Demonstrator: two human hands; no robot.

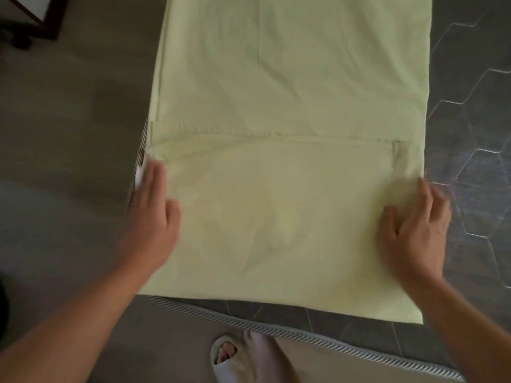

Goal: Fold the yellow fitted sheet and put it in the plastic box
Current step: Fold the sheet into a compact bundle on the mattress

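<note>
Sheet [276,78] lies flat on the floor with its long axis running from near to far, and the far end passes out of my view at the top. The near end is folded back over itself, so a hemmed edge crosses the cloth from left to right roughly at mid-frame, and the doubled panel ends in a straight fold nearest me. My left hand [150,214] lies palm down on the left edge of that panel, fingers straight and together, pressing the cloth rather than pinching it; the fingertips are blurred. My right hand [414,225] lies palm down on the right edge, fingers straight and pointing far, thumb spread inward on the cloth, nothing gripped. Most of the sheet rests on dark hexagonal tiles [470,134], which show to its right. A rug's striped edging [276,331] runs just beside the near fold and up along the left edge beside my left fingers. A foot in a grey slipper [224,355] stands near, below the edging. Dark furniture [27,17] sits far left.
</note>
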